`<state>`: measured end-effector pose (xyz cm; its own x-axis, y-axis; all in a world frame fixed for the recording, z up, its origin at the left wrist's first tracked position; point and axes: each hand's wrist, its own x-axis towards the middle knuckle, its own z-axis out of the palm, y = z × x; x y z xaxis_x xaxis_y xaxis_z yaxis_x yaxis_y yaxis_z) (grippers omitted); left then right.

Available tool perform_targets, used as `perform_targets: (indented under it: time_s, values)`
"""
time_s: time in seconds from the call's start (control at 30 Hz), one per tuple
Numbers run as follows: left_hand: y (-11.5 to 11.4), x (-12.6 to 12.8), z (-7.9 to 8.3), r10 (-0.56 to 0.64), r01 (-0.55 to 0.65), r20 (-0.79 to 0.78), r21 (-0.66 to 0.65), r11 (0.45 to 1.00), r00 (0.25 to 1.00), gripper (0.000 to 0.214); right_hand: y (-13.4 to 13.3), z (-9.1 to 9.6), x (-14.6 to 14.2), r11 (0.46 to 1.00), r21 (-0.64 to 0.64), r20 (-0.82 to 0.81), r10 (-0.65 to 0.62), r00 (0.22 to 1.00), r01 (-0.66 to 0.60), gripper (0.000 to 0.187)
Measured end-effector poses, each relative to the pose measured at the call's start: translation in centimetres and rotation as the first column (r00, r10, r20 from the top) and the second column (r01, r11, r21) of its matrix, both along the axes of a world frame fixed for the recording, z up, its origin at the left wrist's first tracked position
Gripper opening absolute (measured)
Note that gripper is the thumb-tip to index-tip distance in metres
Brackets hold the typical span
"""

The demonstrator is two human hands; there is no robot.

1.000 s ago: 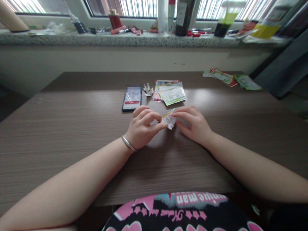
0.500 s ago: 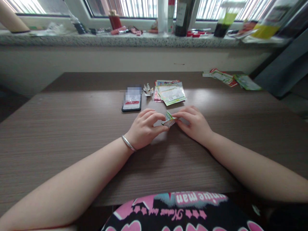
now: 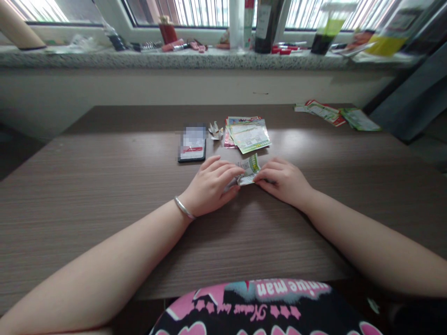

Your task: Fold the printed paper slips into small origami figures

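Observation:
A small folded piece of printed paper [image 3: 249, 170], green and white, lies on the brown wooden table [image 3: 104, 186] between my two hands. My left hand [image 3: 209, 188], with a silver bracelet at the wrist, presses its fingertips on the paper's left side. My right hand [image 3: 284, 180] pinches the paper's right edge, fingers curled close together. Both hands rest low on the tabletop.
A phone [image 3: 192, 144] lies just behind my left hand. Beside it sit a small folded paper figure [image 3: 215, 130] and a stack of printed leaflets [image 3: 247, 133]. More leaflets [image 3: 331, 114] lie at the far right. Bottles and clutter line the stone windowsill [image 3: 195, 58].
The paper was turned over and lowered flat onto the table, its green side now showing. Both hands dropped with it and pressed down.

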<state>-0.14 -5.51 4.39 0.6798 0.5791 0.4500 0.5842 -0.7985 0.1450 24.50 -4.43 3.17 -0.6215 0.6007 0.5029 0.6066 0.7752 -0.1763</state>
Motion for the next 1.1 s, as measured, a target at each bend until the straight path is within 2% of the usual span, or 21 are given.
perform_targets:
  time_s: [0.17,0.4,0.7,0.83,1.1]
  values:
    - [0.2,0.11,-0.19,0.017,-0.026,-0.103,-0.083,0.996,0.995,0.034,-0.06,-0.14,0.12,0.999,-0.004,0.09,0.045,0.995,-0.045,0.013]
    - [0.41,0.03,-0.59,0.027,-0.04,-0.156,-0.082,0.996,0.987,0.028,0.0,-0.29,0.2,0.998,-0.052,0.149,0.035,0.988,-0.028,0.013]
    - [0.3,0.18,-0.57,-0.081,0.077,-0.162,-0.027,0.997,0.983,0.026,-0.28,-0.03,0.11,0.999,-0.038,0.166,-0.001,0.986,0.007,0.014]
    - [0.4,0.19,-0.72,-0.09,0.088,-0.179,-0.019,0.996,0.98,0.026,-0.45,-0.02,-0.1,1.0,-0.008,0.185,-0.017,0.983,0.018,0.016]
    - [-0.14,0.39,-0.59,-0.171,0.162,-0.237,-0.06,0.985,0.956,0.035,-0.18,-0.45,-0.18,0.991,-0.08,0.129,-0.099,0.987,0.11,0.013]
